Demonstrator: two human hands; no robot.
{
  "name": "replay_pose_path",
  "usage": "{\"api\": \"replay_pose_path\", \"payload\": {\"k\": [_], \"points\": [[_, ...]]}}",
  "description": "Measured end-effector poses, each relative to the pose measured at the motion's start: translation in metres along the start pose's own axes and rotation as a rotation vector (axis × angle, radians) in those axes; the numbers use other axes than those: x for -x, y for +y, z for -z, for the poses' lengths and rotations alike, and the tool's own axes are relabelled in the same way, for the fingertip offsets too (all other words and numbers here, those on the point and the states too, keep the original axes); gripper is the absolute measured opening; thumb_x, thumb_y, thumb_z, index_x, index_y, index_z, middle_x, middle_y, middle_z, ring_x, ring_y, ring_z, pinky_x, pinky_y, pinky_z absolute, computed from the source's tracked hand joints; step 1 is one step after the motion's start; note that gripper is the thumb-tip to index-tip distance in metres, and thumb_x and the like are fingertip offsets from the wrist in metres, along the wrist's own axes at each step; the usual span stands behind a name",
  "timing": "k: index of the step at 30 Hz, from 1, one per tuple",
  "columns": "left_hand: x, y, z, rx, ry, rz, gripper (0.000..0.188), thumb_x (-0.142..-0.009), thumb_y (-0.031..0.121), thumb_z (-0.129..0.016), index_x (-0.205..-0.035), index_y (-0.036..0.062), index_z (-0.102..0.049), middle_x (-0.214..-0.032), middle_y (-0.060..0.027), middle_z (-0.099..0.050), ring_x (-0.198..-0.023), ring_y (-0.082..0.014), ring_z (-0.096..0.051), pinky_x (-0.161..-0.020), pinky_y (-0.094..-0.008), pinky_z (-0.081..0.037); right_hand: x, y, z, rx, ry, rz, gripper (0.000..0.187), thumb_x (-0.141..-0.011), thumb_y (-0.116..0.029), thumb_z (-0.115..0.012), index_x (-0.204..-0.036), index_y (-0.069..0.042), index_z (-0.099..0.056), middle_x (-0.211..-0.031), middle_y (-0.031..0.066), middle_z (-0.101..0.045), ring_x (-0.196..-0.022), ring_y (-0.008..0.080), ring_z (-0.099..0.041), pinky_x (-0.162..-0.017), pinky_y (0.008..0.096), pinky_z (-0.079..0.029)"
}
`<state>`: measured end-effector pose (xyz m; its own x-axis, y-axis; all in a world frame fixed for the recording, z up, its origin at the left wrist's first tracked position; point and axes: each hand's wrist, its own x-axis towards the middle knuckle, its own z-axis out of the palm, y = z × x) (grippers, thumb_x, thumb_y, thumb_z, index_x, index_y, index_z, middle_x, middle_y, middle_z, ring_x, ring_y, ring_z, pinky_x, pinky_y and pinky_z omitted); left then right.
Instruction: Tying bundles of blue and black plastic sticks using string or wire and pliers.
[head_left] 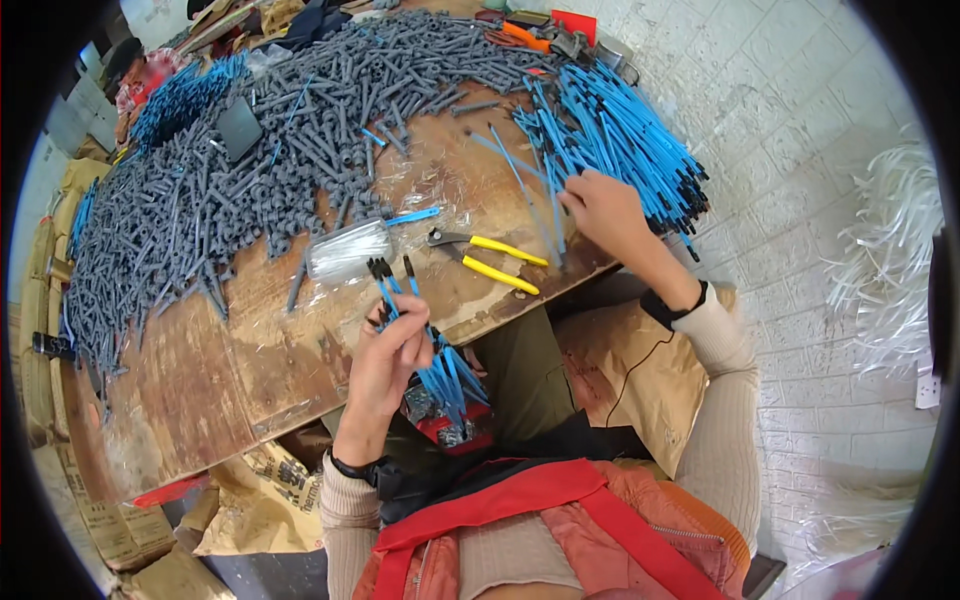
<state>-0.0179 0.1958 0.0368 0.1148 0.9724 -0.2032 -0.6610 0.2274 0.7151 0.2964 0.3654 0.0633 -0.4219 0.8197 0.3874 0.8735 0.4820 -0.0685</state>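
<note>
My left hand (390,355) is closed around a bundle of thin blue rods with black ends (448,385), held over the table's near edge. One rod stands a little apart from the others at the top of the bundle. My right hand (606,212) is at the near left side of a large heap of blue rods (625,140). Its fingers are pinched together, and what they hold is hidden. Smeared blue streaks beside these fingers look like rods. Between my hands lie pliers with yellow handles (500,260), jaws to the left.
A wide mound of grey plastic plug-like pieces (290,130) covers the back and left of the wooden table (240,365). Near its front lies a clear bag of thin white strips (348,252). An orange-handled tool (525,38) rests at the back. Another person (150,80) sits far left.
</note>
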Motion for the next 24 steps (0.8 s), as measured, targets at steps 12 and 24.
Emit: {"api": "replay_pose_path", "payload": {"k": [12, 24], "points": [[0.027, -0.006, 0.010, 0.023, 0.155, -0.075, 0.028, -0.098, 0.011, -0.060, -0.126, 0.0070, -0.058, -0.111, -0.0138, -0.072, -0.094, -0.0211, -0.072, -0.067, -0.0266, -0.051, 0.085, 0.009, 0.036, -0.045, 0.114, -0.041, 0.015, -0.090, -0.023, -0.065, -0.088, -0.008, -0.066, -0.095, 0.0149, -0.061, -0.090, 0.0376, -0.060, -0.074, 0.0481, -0.050], [0.031, -0.030, -0.006, 0.012, 0.116, -0.029, 0.028, -0.097, 0.011, -0.059, -0.125, 0.0063, -0.057, -0.107, -0.0100, -0.072, -0.091, -0.0180, -0.072, -0.068, -0.0249, -0.052, -0.041, 0.024, -0.028, 0.083, 0.034, -0.155, 0.035, -0.096, -0.038, -0.057, -0.098, -0.004, -0.068, -0.079, 0.0166, -0.071, -0.077, 0.0354, -0.069, -0.069, 0.0453, -0.054]]}}
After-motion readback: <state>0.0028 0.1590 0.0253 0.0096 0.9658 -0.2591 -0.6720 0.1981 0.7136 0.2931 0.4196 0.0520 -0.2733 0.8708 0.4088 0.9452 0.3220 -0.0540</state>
